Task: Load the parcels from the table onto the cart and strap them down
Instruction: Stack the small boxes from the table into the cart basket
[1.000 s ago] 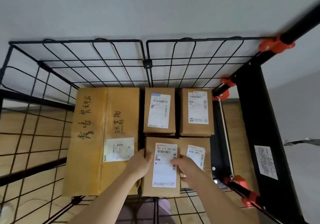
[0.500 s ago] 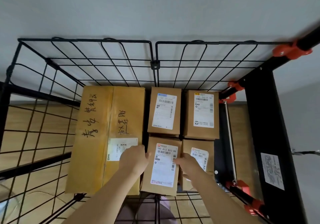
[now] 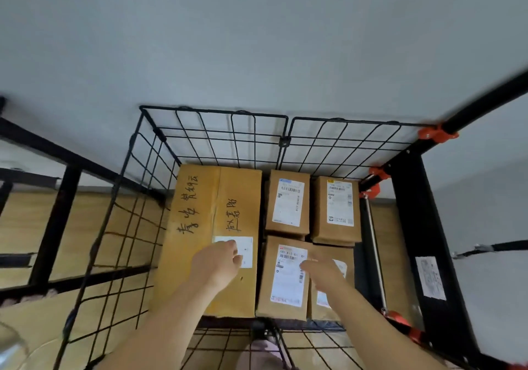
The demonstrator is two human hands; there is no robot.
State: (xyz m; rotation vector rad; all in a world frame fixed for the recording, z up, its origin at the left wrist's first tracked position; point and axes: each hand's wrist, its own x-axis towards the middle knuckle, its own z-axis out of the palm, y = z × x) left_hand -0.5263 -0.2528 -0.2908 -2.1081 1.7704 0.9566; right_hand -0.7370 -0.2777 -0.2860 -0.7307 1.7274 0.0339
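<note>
Five brown cardboard parcels lie flat inside the wire cart [image 3: 285, 141]. On the left is a long box [image 3: 211, 221] with handwritten characters and a white label [image 3: 247, 248]. Beside it are four small parcels [image 3: 287, 202] in two rows, each with a printed barcode label. I see my left hand [image 3: 217, 264] over the long box's label, fingers loosely curled, holding nothing. My right hand [image 3: 323, 272], blurred, hovers flat over the two near small parcels, gripping neither.
</note>
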